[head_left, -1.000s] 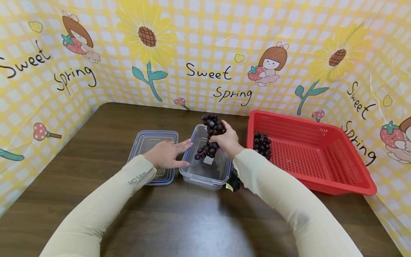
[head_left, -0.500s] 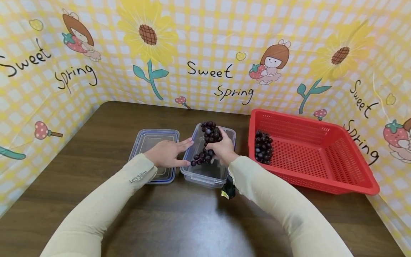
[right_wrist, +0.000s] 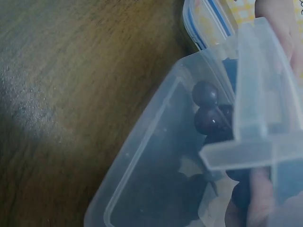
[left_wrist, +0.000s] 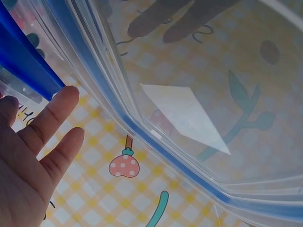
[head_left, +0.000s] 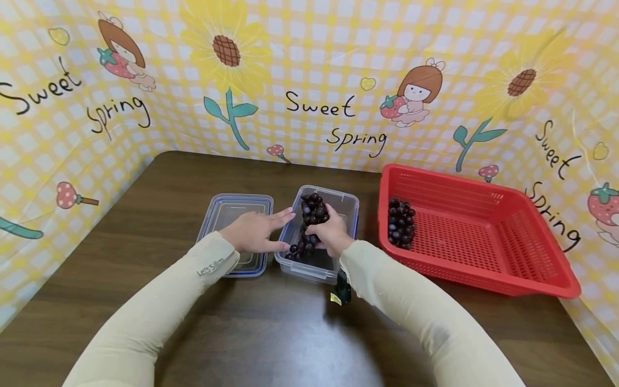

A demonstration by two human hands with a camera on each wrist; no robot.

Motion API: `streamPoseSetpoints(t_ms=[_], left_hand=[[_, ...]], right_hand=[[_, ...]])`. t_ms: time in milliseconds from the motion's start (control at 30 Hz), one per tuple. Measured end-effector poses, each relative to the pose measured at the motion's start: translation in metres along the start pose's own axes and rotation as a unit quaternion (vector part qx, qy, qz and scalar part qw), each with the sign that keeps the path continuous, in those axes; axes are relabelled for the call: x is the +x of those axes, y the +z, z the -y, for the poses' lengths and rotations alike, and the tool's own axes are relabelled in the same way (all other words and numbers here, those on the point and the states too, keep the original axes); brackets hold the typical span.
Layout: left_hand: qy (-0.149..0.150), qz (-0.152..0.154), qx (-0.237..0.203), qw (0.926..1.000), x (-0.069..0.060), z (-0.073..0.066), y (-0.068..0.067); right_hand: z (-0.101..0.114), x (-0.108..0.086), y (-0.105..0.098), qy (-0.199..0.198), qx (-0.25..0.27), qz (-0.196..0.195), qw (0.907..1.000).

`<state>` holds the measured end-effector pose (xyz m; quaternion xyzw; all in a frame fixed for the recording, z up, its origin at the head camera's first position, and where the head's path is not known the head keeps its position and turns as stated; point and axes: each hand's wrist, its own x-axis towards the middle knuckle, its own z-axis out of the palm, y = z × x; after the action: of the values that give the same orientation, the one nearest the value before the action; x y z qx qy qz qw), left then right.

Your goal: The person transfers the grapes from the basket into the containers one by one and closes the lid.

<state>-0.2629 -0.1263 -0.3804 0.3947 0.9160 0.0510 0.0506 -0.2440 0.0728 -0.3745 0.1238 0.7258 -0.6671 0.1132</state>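
Observation:
My right hand [head_left: 332,232] grips a bunch of dark purple grapes [head_left: 311,209] low inside a clear plastic container [head_left: 309,272]. In the right wrist view, several grapes [right_wrist: 208,120] show through the container's cloudy wall, with fingertips beside them. My left hand [head_left: 252,233] has its fingers stretched out, the tips at the container's left rim. Beneath that hand lies a clear lid [head_left: 239,206] with a blue seal. In the left wrist view, a fingertip [left_wrist: 66,97] touches a blue edge, and the lid [left_wrist: 189,118] fills the right side.
A red slotted basket [head_left: 450,242] stands to the right, with another bunch of grapes [head_left: 401,223] against its left wall. A small black device [head_left: 341,290] hangs under my right wrist. A yellow checked cloth [head_left: 319,70] encloses the back and sides of the brown wooden table [head_left: 232,333].
My right hand has lowered the grapes into the container, moving slightly left and toward me. The left hand stays at the rim. The head view has shifted slightly.

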Motion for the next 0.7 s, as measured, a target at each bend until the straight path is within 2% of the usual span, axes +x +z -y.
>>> streamPoseSetpoints(t_ms=[467, 700], left_hand=[[0.001, -0.005, -0.003, 1.0000, 0.0005, -0.0031, -0.0026], [0.001, -0.003, -0.013, 0.9999, -0.0012, -0.0031, -0.0020]], right_hand=[[-0.0014, 0.0071, 0.0044, 0.021, -0.012, 0.014, 0.9996], [0.0031, 0.0048, 0.0068, 0.026, -0.019, 0.039, 0.9987]])
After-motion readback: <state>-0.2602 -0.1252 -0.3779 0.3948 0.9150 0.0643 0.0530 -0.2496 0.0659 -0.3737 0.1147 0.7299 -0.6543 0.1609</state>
